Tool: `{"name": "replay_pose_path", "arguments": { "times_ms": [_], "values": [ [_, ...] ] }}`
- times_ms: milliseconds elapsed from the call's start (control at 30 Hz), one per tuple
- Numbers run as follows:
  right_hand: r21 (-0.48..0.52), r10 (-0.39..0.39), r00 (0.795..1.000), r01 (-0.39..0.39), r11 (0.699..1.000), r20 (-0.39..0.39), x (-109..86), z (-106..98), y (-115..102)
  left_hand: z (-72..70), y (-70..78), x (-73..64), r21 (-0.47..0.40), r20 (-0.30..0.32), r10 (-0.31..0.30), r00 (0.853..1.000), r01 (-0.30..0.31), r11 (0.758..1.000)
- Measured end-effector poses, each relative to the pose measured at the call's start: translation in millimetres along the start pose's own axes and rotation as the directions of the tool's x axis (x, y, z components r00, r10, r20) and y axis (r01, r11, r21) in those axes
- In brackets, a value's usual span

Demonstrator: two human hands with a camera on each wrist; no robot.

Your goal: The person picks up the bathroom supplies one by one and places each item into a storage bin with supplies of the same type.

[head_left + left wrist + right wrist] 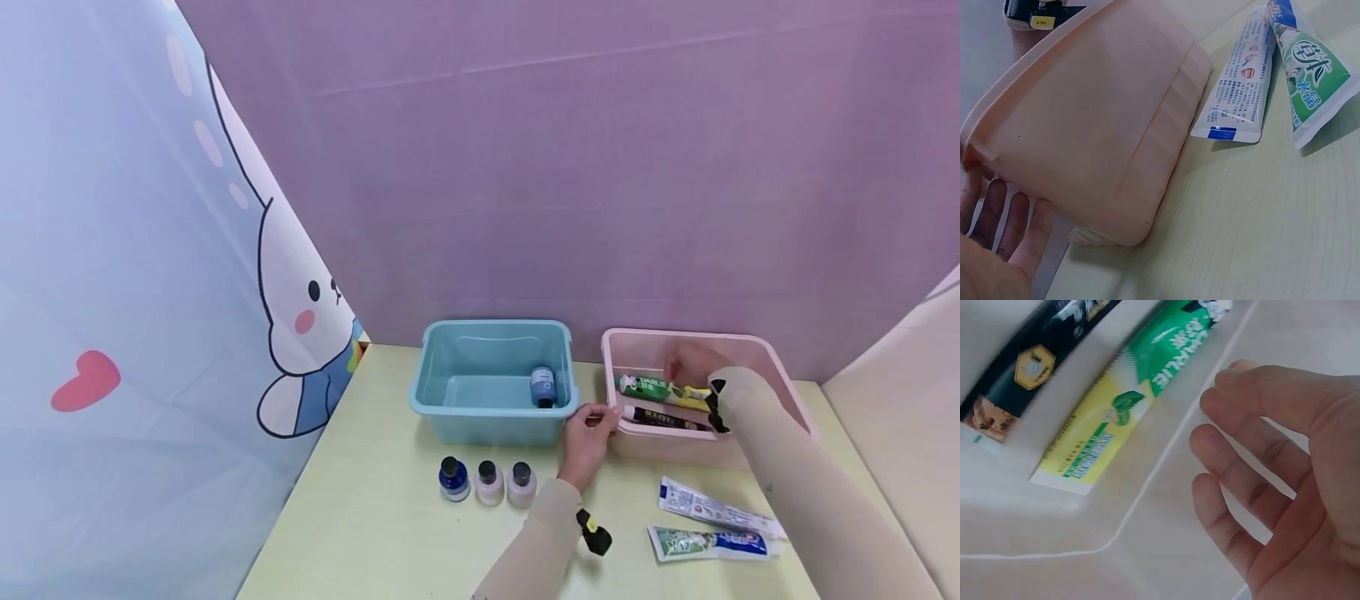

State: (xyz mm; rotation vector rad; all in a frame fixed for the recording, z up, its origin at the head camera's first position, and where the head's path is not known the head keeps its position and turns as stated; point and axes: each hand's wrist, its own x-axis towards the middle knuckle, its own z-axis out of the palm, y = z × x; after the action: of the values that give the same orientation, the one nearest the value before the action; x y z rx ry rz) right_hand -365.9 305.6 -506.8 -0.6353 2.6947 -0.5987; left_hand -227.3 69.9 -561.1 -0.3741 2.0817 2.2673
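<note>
The green-and-yellow tube lies just beside the right hand's loosely bent, empty fingers; the left hand pinches the pink bin's rim.

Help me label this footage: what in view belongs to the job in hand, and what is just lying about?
Seemingly in the job:
pink bin
Darlie toothpaste tube
black tube
two loose toothpaste tubes
teal bin
blue bottle inside it
three standing bottles

Seemingly just backdrop:
rabbit-print cloth
purple cloth
</note>
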Motion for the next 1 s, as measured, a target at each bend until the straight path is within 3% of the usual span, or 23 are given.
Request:
{"name": "replay_pose_path", "arguments": {
  "times_ms": [167,467,800,1000],
  "values": [
    [0.008,-0.013,1.0,0.013,1.0,0.008,-8.8,-12,-14,-0.5,0.7,0.8,-0.013,-0.003,0.001,1.0,-0.001,1.0],
    [0.039,0.085,0.996,-0.084,0.996,-0.02,-27.7,-24,-31,1.0,-0.8,3.4,0.0,-0.02,-0.002,1.0,0.002,1.0],
    [-0.003,-0.007,0.989,0.007,1.0,-0.145,-56.1,-21,-42,-0.3,-2.4,5.2,-0.002,-0.015,0.007,1.0,-0.007,1.0],
    [-0.048,-0.027,0.964,0.014,0.999,-0.263,-75.0,-17,-53,-1.8,-1.1,6.5,0.0,-0.022,0.014,1.0,-0.014,1.0]
  ]
}}
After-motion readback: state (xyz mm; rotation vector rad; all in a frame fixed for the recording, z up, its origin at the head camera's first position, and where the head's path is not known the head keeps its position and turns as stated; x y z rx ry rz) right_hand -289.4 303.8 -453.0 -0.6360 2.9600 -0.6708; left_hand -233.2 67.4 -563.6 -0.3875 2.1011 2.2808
